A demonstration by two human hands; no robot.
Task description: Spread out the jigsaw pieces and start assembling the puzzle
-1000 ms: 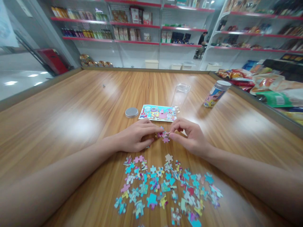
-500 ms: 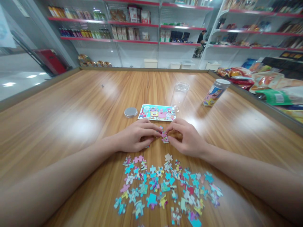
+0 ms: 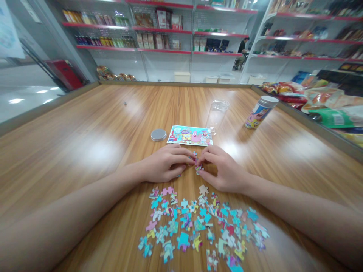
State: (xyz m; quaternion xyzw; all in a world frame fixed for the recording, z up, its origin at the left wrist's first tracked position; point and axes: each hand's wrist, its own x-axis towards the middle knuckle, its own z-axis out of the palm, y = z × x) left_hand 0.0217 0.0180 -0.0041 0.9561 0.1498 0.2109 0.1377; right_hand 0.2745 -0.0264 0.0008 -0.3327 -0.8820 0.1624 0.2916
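Note:
My left hand [image 3: 164, 164] and my right hand [image 3: 224, 170] meet at the middle of the wooden table [image 3: 85, 143], fingers pinched together on a small cluster of joined puzzle pieces [image 3: 197, 164] pressed against the tabletop. Most of the cluster is hidden under the fingertips. Nearer to me lies a spread of several loose puzzle pieces [image 3: 198, 226], mostly blue, pink and white. Just beyond the hands lies a colourful cartoon reference picture [image 3: 190, 135].
A round metal lid [image 3: 158, 135] lies left of the picture. A clear empty jar [image 3: 217, 113] and a printed tube with a white cap [image 3: 259, 111] stand behind it. Snack bags [image 3: 320, 102] pile past the right edge. Store shelves line the back, where a person [image 3: 242, 47] sits.
My right hand has lowered and moved left, closing onto my left hand, and the pink pieces, lifted a second ago, now sit pressed between both sets of fingertips.

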